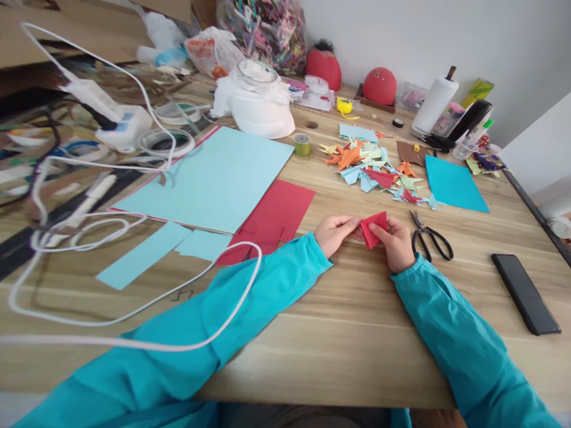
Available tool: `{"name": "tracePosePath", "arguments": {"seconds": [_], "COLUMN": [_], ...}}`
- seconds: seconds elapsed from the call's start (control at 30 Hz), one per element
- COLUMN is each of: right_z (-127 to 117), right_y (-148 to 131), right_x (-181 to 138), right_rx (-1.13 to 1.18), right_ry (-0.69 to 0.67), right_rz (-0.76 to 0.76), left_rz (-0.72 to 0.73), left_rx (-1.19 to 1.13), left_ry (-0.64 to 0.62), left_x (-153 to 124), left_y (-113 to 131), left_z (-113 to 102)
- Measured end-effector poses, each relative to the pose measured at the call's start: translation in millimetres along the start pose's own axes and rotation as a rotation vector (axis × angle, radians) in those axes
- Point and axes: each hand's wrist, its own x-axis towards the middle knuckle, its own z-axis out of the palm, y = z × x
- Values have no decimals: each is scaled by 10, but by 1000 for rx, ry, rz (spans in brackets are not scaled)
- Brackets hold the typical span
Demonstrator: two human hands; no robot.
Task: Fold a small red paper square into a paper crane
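A small piece of folded red paper [373, 229] is held between my two hands, just above the wooden table. My left hand [335, 233] pinches its left edge between thumb and fingers. On the other side, my right hand [397, 242] grips it with the thumb laid across its front; the fingers behind are partly hidden. Black-handled scissors [430, 238] lie right beside my right hand. Beyond the hands is a pile of folded paper cranes [379, 169] in orange, red, yellow and pale blue. A red paper sheet [285, 211] rests left of my left hand.
Large light-blue sheets [209, 175] and cut light-blue strips [143, 255] cover the left side. A white cable [111, 321] loops over the table and across my left sleeve. At right are a phone [526, 294] and bright blue paper [457, 183]; a green tape roll [302, 144] stands mid-table.
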Motion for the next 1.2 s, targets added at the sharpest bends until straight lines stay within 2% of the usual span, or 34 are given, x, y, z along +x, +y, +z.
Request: {"name": "tracePosePath", "arguments": {"seconds": [0.4,0.63,1.2], "right_z": [-14,-8,0], "right_y": [24,16,-22], "right_x": [-14,-15,-48], "right_rx": [53,13,-9], "right_ry": [-29,-44,-129], "right_rz": [45,22,25], "left_rz": [13,67,53], "left_rx": [122,256,213], "left_ry": [-14,66,144], "left_x": [-41,-38,-29], "left_y": [78,61,12], "left_z": [52,48,47]}}
